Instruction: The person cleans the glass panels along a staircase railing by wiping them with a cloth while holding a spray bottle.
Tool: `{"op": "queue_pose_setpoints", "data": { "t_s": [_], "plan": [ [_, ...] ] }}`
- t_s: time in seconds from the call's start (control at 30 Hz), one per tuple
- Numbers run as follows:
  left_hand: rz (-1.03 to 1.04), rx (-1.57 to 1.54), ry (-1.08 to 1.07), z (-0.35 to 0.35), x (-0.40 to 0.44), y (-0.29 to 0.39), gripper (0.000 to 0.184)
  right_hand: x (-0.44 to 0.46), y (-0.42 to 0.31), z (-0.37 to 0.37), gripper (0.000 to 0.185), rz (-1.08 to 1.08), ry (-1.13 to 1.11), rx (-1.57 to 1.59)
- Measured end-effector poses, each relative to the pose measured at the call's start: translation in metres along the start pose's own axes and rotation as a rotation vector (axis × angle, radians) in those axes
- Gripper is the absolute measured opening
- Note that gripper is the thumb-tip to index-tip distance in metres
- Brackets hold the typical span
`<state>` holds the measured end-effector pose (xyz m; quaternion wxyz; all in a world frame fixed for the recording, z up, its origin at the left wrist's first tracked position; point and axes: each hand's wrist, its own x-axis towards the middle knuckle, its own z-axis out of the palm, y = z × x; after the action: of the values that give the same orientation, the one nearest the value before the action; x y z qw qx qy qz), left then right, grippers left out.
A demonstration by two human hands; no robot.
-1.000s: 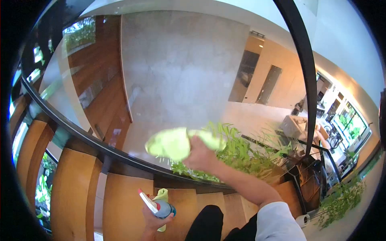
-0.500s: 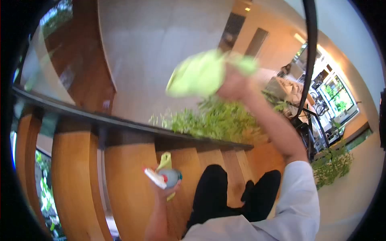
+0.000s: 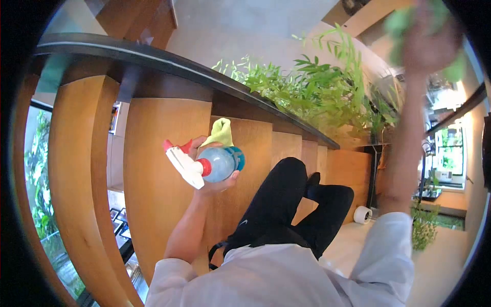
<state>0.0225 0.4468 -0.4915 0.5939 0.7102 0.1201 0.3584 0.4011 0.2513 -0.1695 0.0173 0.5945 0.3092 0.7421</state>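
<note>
My left hand (image 3: 214,188) is wrapped round a spray bottle (image 3: 217,163) with a white and red trigger head and blue liquid inside. A yellow-green cloth (image 3: 221,132) sticks out beside the bottle at the same hand. At the top right, my right hand (image 3: 428,51) is raised with the arm stretched out, smeared by motion. It grips a light green cloth (image 3: 401,36), which shows as a blur on both sides of the fingers.
Wooden stair treads (image 3: 158,194) with gaps between them run below me. A dark rail-like edge (image 3: 194,71) slants along their far side. Leafy plants (image 3: 317,92) stand beyond it. A black handrail (image 3: 460,110) is at the right, and a white round object (image 3: 362,215) lies lower down.
My right hand has swung to the upper right with the green cloth. My left hand with the spray bottle sits higher in view, and the view has tilted down toward the stairs.
</note>
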Motion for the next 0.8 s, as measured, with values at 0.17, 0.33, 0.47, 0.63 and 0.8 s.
{"op": "queue_pose_setpoints", "data": {
  "t_s": [0.17, 0.33, 0.47, 0.63, 0.8],
  "plan": [
    [0.118, 0.087, -0.004, -0.003, -0.007, -0.015, 0.105, -0.157, -0.223, -0.081, 0.054, 0.262, -0.766, 0.893],
    [0.111, 0.155, -0.016, -0.008, -0.014, -0.028, 0.083, -0.267, -0.298, -0.094, 0.052, 0.036, -0.863, 1.124],
    [0.355, 0.3, -0.091, -0.015, 0.002, -0.035, 0.083, -0.183, -0.194, -0.074, 0.053, -0.284, -0.597, 1.046],
    [0.166, 0.015, 0.002, -0.006, -0.002, -0.024, 0.098, -0.001, 0.021, -0.044, 0.042, 0.231, -0.351, 0.618],
    [0.198, 0.064, -0.121, 0.022, 0.019, -0.022, 0.101, 0.128, 0.148, -0.017, 0.047, -0.097, -0.03, 0.163]
  ]
}}
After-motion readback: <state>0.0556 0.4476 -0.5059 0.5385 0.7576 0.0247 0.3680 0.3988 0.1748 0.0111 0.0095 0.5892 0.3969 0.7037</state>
